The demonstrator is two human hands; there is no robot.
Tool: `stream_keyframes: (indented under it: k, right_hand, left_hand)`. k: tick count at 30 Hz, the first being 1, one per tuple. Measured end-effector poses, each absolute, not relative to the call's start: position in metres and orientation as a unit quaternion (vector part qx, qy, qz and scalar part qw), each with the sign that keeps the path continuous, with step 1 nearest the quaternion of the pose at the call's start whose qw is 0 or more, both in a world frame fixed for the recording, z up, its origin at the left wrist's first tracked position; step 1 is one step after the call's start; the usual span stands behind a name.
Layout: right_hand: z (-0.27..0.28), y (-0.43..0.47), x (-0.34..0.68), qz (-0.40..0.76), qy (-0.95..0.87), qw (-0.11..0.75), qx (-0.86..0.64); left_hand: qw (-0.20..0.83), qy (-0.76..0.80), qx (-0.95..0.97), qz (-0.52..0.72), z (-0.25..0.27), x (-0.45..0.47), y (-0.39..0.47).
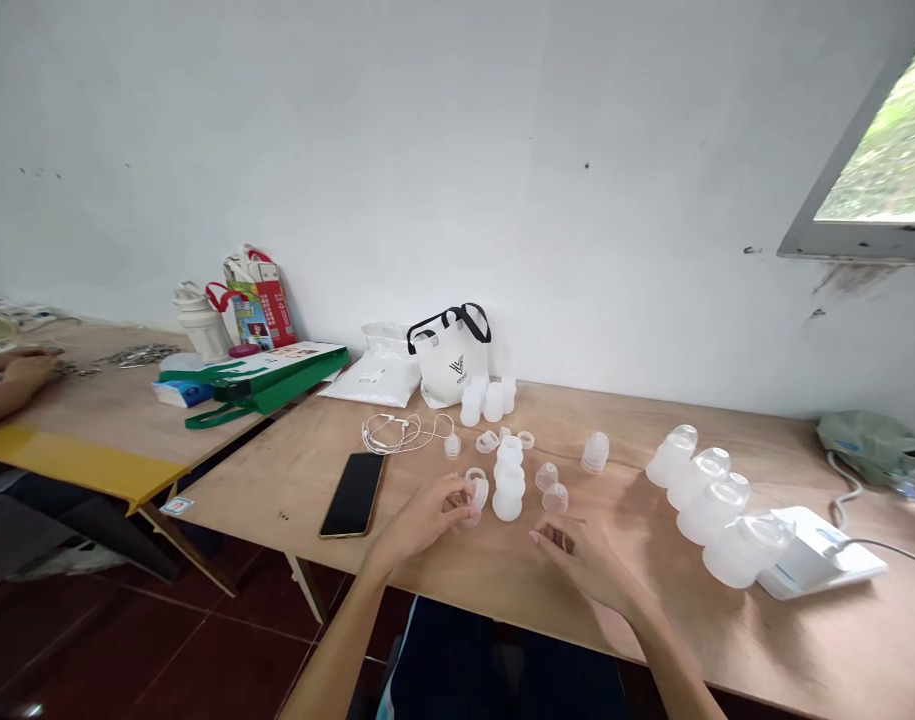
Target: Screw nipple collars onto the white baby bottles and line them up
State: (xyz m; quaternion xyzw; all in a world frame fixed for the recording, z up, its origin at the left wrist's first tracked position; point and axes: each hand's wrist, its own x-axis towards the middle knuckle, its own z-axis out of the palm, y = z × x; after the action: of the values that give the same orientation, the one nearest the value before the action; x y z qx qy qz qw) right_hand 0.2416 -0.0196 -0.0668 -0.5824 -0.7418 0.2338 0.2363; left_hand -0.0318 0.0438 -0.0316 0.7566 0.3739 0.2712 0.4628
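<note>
My left hand (pixel 434 508) is closed with its thumb and fingers around a clear screw ring (pixel 477 488), one of a small group; its fingers partly hide them. Beside it stands a row of frosted white bottles (pixel 508 490). My right hand (pixel 581 555) rests low over the table, fingers loosely curled, thumb apart, and I see nothing in it. Just beyond its fingertips lie two clear dome caps (pixel 554 497). Farther back are loose clear rings (pixel 488 441), a stack of nested domes (pixel 595 453) and more frosted bottles (pixel 493 402).
Several dome-capped bottles (pixel 716 507) line the right side by a white device (pixel 824 560) with a cable. A phone (pixel 353 495) and wired earphones (pixel 401 433) lie left. A white bag (pixel 453 365) stands behind. Another person's hands (pixel 26 375) are at the left table.
</note>
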Motion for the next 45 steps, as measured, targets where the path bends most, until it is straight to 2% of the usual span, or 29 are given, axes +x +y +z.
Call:
stream_keyframes:
  k: [4,8,11,17,20,24,33,39,43,45]
  right_hand:
    - [-0.055,-0.033,0.215,0.256,-0.730,0.343,-0.532]
    - [-0.049,-0.041,0.195,0.272,-0.689,0.451,-0.497]
    - [-0.050,-0.043,0.188,0.263,-0.670,0.493,-0.490]
    - [-0.046,-0.044,0.193,0.246,-0.658,0.514,-0.492]
    - [-0.040,-0.045,0.202,0.203,-0.652,0.539,-0.493]
    - [-0.034,-0.047,0.212,0.139,-0.645,0.573,-0.486]
    - [-0.036,-0.053,0.205,0.115,-0.716,0.488,-0.486]
    - [-0.037,-0.055,0.204,0.066,-0.687,0.545,-0.477]
    - [-0.042,-0.053,0.202,0.111,-0.628,0.605,-0.477]
    - [-0.042,-0.052,0.204,0.161,-0.622,0.602,-0.474]
  left_hand:
    - [0.588,0.308,0.661,0.351,-0.015,-0.018,0.030]
    - [0.638,0.270,0.611,0.383,-0.014,-0.003,0.021]
    - [0.659,0.256,0.595,0.383,-0.016,0.006,0.015]
    - [0.657,0.258,0.590,0.392,-0.011,0.010,0.009]
    - [0.629,0.281,0.583,0.430,-0.010,0.006,0.011]
    - [0.653,0.260,0.575,0.419,-0.013,0.004,0.012]
    - [0.665,0.209,0.616,0.366,-0.019,0.011,0.006]
    - [0.678,0.200,0.616,0.348,-0.015,0.016,-0.001]
    - [0.667,0.194,0.639,0.330,-0.011,0.016,-0.006]
    - [0.648,0.196,0.665,0.316,-0.007,0.015,-0.009]
